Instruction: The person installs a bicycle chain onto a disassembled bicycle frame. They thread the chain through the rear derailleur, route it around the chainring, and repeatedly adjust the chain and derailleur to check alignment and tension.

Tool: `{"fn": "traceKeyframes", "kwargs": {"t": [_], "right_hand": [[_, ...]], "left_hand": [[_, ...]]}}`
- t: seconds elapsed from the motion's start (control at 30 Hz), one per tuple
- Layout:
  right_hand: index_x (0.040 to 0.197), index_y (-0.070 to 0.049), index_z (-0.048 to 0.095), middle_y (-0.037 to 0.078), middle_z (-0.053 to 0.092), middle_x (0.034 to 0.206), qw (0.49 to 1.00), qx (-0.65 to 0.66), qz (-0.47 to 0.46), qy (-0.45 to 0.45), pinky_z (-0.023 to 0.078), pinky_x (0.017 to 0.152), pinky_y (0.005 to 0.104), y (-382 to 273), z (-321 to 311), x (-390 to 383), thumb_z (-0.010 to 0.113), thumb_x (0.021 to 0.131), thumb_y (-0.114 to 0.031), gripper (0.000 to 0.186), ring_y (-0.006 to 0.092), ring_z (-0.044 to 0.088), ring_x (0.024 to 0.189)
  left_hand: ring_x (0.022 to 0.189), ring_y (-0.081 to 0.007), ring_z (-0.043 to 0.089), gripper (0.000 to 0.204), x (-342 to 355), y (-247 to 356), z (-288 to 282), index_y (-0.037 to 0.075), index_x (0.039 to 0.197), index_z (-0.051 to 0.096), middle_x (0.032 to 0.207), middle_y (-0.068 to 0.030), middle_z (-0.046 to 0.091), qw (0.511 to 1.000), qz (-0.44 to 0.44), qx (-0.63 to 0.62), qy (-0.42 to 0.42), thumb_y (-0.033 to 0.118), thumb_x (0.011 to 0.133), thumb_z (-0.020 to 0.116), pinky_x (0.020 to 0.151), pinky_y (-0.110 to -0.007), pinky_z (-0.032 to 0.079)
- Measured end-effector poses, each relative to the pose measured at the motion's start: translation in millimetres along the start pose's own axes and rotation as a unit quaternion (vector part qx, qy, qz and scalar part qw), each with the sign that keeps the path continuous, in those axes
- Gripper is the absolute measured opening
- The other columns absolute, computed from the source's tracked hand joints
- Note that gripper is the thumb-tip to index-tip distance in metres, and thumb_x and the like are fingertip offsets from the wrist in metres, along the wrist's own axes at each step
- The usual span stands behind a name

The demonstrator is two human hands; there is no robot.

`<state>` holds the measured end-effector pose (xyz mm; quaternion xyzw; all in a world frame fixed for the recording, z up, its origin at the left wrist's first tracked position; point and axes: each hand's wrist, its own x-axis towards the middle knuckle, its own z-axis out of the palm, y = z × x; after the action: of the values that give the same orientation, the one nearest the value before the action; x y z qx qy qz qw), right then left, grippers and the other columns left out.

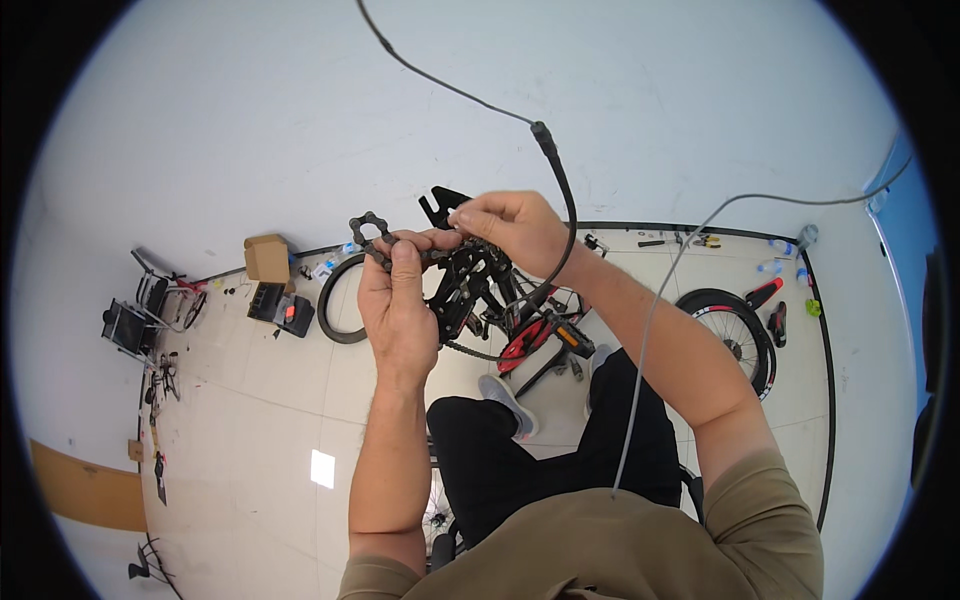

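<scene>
My left hand (pixel 398 300) is closed, thumb pressed on a dark bicycle chain (pixel 368 222). A short end of the chain curls above its fingers. My right hand (pixel 515 232) is closed in a pinch at the far side of a black bicycle mechanism (pixel 460 290), its fingertips close to those of my left hand. What the pinch holds is too small to make out. Below both hands, more of the bicycle shows: a red part (pixel 526 345) and a black pedal with an orange reflector (pixel 574 339). My right forearm and hand hide part of the frame.
A spoked wheel (pixel 735 340) lies to the right, near red-and-black parts (pixel 765 292). Leftward are a tyre (pixel 330 310), an open cardboard box (pixel 267 260) and a black toolbox (pixel 270 303). Pliers (pixel 711 241) lie by the wall. A grey cable (pixel 650 330) hangs across the view.
</scene>
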<state>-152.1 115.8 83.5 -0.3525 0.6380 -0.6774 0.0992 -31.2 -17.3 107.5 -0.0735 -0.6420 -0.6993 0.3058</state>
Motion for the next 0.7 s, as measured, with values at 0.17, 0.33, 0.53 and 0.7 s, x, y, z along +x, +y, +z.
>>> {"fn": "traceKeyframes", "kwargs": {"t": [0.17, 0.33, 0.53, 0.7], "right_hand": [[0.089, 0.002, 0.073, -0.004, 0.055, 0.068, 0.999, -0.035, 0.02, 0.027, 0.039, 0.06, 0.0229, 10.8, 6.7, -11.5, 0.056, 0.101, -0.033, 0.04, 0.0045, 0.047, 0.068], [0.095, 0.007, 0.072, -0.002, 0.065, 0.078, 0.999, 0.006, 0.037, -0.021, 0.046, 0.066, 0.0219, 18.2, -5.6, -13.4, 0.051, 0.103, -0.028, 0.042, 0.0028, 0.055, 0.075], [0.102, 0.0, 0.073, 0.0, 0.056, 0.068, 0.998, 0.023, -0.065, -0.011, 0.04, 0.06, 0.0259, 21.2, 4.2, -12.9, 0.051, 0.103, -0.035, 0.041, 0.0058, 0.048, 0.067], [0.099, 0.003, 0.072, 0.002, 0.062, 0.072, 0.995, 0.085, -0.029, 0.05, 0.044, 0.062, 0.0255, 28.1, -4.7, -18.7, 0.057, 0.099, -0.038, 0.043, 0.0069, 0.053, 0.069]], "left_hand": [[0.094, -0.0197, 0.061, 0.023, -3.2, -6.8, -6.5, 0.003, 0.097, 0.051, 0.097, -0.0138, 0.066, 1.0, 0.018, 0.009, 0.006, 0.023, 0.106, 0.044, 0.094, -0.036, 0.046], [0.097, -0.0223, 0.061, 0.025, 5.7, 8.5, 5.2, 0.003, 0.095, 0.051, 0.103, -0.018, 0.067, 0.998, -0.049, -0.02, -0.019, 0.025, 0.106, 0.044, 0.095, -0.036, 0.045], [0.106, -0.0296, 0.064, 0.025, 7.9, 14.0, 0.5, 0.005, 0.097, 0.05, 0.097, -0.0189, 0.069, 0.996, -0.056, -0.031, -0.062, 0.027, 0.107, 0.042, 0.099, -0.04, 0.044], [0.104, -0.0316, 0.065, 0.026, 9.1, 14.1, 3.8, 0.005, 0.098, 0.05, 0.09, -0.0164, 0.067, 0.998, -0.055, -0.013, -0.039, 0.027, 0.107, 0.04, 0.095, -0.04, 0.047]]}}
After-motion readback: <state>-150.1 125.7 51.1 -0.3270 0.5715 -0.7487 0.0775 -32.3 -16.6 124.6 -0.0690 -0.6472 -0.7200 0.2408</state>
